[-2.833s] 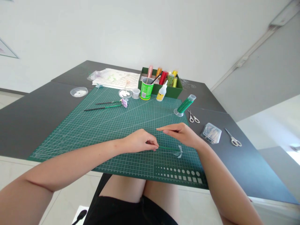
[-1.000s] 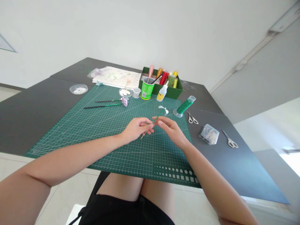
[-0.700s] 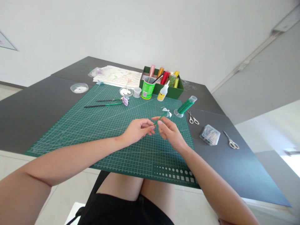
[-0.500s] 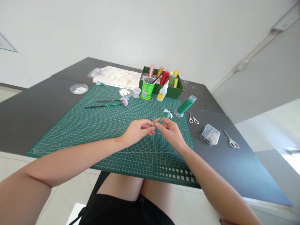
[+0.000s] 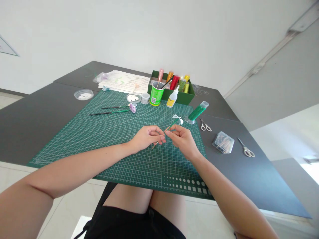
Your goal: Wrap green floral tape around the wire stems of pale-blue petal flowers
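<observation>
Above the cutting mat point(image 5: 119, 132) I hold a thin flower stem point(image 5: 171, 125) slantwise in both hands. Its upper part is green, and pale white-blue petals point(image 5: 178, 119) stick out past my right fingers. The lower end is bare and brownish, showing below my left fingers. My left hand point(image 5: 149, 136) pinches the lower part between thumb and fingers. Close beside it, my right hand point(image 5: 181, 137) is closed on the green part; its fingertips partly hide the stem. A tilted spool of green thread point(image 5: 198, 111) rests beyond my right hand.
Two dark sticks, one with a purple flower point(image 5: 132, 108), lie left on the mat. Behind stand a green can point(image 5: 156, 94), a glue bottle point(image 5: 172, 97) and a box of colored spools point(image 5: 183, 98). At right are two scissors point(image 5: 247, 152) and a clear plastic case point(image 5: 223, 143).
The stem's bare lower end now shows more plainly below my left fingers. The petals have turned and shifted slightly. Both hands stay in nearly the same place.
</observation>
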`<state>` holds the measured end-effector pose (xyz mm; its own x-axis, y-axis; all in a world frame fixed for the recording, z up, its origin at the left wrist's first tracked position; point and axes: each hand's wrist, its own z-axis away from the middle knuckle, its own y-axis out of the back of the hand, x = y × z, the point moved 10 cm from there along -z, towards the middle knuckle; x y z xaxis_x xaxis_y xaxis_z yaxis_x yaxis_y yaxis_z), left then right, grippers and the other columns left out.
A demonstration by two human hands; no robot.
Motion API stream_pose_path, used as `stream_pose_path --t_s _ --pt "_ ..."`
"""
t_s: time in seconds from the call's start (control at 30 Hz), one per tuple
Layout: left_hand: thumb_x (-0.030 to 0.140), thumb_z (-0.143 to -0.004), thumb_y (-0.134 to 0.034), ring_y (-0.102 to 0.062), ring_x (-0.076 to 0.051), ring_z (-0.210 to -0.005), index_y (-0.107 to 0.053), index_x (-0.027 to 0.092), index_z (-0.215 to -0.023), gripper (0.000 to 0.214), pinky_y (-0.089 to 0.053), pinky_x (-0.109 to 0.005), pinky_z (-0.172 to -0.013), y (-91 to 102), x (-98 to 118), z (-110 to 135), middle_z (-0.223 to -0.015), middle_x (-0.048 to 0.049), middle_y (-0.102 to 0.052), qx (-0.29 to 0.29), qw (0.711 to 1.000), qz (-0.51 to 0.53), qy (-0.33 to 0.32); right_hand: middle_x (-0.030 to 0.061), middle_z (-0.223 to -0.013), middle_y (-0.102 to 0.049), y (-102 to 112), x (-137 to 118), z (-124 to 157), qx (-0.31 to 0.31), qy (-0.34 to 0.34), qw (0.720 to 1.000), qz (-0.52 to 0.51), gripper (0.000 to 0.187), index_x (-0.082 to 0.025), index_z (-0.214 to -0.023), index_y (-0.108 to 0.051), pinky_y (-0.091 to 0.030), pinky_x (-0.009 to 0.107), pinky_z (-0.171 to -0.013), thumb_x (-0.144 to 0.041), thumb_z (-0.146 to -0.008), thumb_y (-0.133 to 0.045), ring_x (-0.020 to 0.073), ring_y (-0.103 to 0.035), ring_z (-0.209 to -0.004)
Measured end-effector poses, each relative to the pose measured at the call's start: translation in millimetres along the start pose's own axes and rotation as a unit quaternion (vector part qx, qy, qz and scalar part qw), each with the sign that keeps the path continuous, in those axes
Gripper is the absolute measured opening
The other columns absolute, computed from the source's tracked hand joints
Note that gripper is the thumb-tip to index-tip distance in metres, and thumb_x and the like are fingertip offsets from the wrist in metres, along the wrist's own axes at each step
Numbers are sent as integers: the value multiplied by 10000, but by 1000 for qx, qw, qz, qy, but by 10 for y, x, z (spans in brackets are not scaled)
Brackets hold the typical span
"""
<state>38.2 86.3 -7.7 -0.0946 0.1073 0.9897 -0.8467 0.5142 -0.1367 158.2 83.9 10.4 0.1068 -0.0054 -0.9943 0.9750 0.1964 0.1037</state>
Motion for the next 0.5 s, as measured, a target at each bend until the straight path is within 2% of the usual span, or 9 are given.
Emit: stream_pose_path --t_s 0.3,0.4,0.5 --pt "366 -782 -832 -665 -108 -702 -705 143 -875 273 -427 -218 -607 -78 -103 -2 -836 -50 -771 -56 994 61 69 -121 -463 -322 -47 -57 9 -29 11 999 -42 400 -194 -811 -638 -154 228 -395 -556 -774 -804 49 -206 -413" --pt "380 -799 -824 -669 -109 -703 -688 146 -876 282 -434 -221 -609 -109 -111 11 -867 -54 -769 -71 992 71 73 -116 -465 -331 -29 -59 4 -25 17 999 -27 404 -196 -782 -628 -156 232 -402 -559 -773 -805 51 -213 -420" --pt "371 -827 -796 -684 -117 -712 -685 148 -967 286 -449 -219 -600 -113 -112 14 -894 -62 -773 -73 992 73 71 -115 -463 -322 -1 -52 -9 -11 26 1000 -7 394 -197 -765 -632 -156 239 -414 -551 -774 -804 55 -219 -425"
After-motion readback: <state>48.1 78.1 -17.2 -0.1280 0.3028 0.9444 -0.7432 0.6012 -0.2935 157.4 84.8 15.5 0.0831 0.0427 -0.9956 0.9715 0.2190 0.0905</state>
